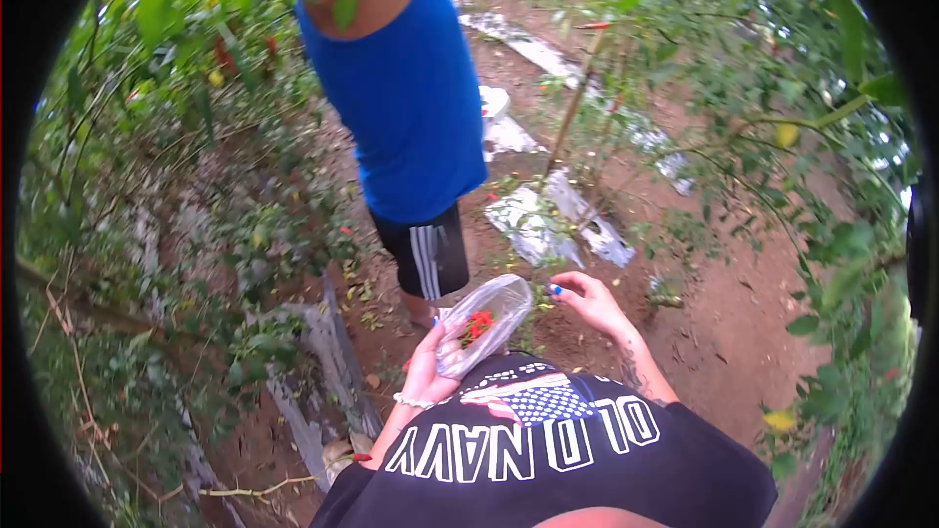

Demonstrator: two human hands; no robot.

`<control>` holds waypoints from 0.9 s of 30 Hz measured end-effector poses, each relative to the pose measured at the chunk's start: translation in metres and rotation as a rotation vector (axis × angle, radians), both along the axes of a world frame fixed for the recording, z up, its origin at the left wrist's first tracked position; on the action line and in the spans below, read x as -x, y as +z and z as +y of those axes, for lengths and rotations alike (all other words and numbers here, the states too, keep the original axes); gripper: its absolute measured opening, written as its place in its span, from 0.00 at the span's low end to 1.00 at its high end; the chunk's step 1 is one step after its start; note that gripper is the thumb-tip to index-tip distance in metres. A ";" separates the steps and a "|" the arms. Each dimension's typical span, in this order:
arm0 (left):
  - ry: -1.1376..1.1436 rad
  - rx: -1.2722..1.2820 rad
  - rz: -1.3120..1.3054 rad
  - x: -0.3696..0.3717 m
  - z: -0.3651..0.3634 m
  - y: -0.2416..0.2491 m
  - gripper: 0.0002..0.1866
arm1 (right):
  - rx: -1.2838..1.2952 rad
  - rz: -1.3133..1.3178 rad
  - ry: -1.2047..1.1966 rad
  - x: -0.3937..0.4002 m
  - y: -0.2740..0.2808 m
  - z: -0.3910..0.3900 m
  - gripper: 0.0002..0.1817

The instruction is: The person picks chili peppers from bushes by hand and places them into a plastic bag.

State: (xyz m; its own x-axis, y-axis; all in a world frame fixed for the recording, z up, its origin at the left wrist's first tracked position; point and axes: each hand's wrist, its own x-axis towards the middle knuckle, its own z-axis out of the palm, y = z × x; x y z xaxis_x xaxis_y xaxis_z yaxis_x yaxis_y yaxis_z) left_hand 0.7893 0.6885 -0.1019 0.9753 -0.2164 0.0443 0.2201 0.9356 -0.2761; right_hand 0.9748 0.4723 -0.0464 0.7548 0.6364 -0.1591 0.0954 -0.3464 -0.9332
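Note:
A clear plastic bag (502, 305) with small red peppers (477, 326) inside is held by my left hand (430, 364), whose fingers wrap round its lower left side. The mouth of the bag faces up and to the right. Just right of that opening is my right hand (587, 301), apart from the bag, with thumb and fingers drawn together near a blue-painted nail. Whatever lies between those fingertips, if anything, is too small to make out.
A person in a blue top (411, 88) and black shorts stands just ahead, left of centre. Leafy pepper plants (156, 186) rise on both sides. Torn silvery sheeting (528, 220) lies on the brown soil, near a thin upright stake (577, 103).

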 end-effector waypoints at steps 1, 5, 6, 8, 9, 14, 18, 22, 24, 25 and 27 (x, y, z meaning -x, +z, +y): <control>-0.007 0.174 -0.192 0.000 -0.002 -0.013 0.22 | 0.007 0.002 0.018 -0.006 -0.013 -0.002 0.16; 0.117 0.022 -0.024 0.020 0.001 -0.010 0.22 | -0.061 0.110 0.043 -0.008 -0.019 0.008 0.14; 0.118 0.101 -0.133 0.019 0.003 -0.014 0.23 | -0.067 0.122 0.073 -0.008 -0.020 0.013 0.14; 0.128 0.168 -0.244 0.024 0.006 -0.020 0.23 | -0.090 0.149 0.069 -0.007 -0.022 0.022 0.14; 0.141 0.138 -0.156 0.025 0.002 0.017 0.23 | -0.093 0.156 0.084 -0.006 -0.023 0.027 0.14; 0.192 0.262 -0.117 0.024 0.005 0.016 0.25 | -0.099 0.171 0.157 -0.001 -0.027 0.034 0.13; 0.205 0.156 -0.043 0.020 -0.002 0.027 0.23 | -0.059 0.182 0.160 -0.001 -0.033 0.024 0.13; 0.212 0.095 -0.208 0.016 -0.009 0.018 0.22 | -0.056 0.195 0.160 0.001 -0.038 0.016 0.13; 0.278 -0.438 0.570 0.016 -0.016 0.068 0.20 | -0.019 0.177 0.187 0.003 -0.037 0.015 0.14; 0.265 -0.310 0.379 0.020 -0.008 0.029 0.19 | -0.026 0.174 0.184 0.003 -0.041 0.013 0.15; 0.142 0.110 -0.164 0.016 -0.002 -0.012 0.22 | -0.002 0.190 0.178 0.006 -0.032 0.013 0.16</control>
